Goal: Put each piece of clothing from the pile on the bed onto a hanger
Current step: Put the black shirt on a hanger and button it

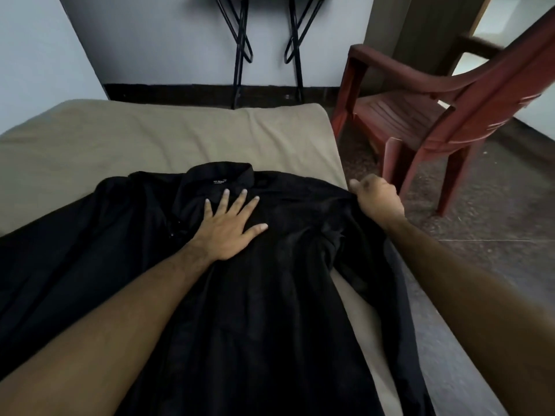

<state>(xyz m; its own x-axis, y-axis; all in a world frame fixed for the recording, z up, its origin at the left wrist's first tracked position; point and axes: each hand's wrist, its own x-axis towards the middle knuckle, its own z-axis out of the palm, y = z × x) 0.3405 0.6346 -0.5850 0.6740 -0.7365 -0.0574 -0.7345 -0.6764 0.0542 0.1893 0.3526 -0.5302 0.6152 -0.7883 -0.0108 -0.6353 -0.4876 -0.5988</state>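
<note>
Black shirt [240, 295]: collared, spread flat and face up on the bed [120, 139], collar [219, 175] toward the far wall, a small white neck label visible inside; hem runs off the near edge of view; one sleeve extends to the left across the sheet, the other lies along the bed's right edge

Bed: mattress under a plain tan sheet, lightly wrinkled, bare beyond the collar

Left hand [231, 223]: palm down, fingers straight and spread, pressing the shirt's chest just below the collar; holds nothing

Right hand [378, 196]: fingers curled into a fist, gripping the shirt's right shoulder fabric at the edge of the bed

Hangers [243, 40]: black, two groups hanging against the pale wall beyond the bed, well apart from the shirt

Chair [435, 115]: red-brown plastic, armrests, standing on the dark speckled floor to the right of the bed
</note>
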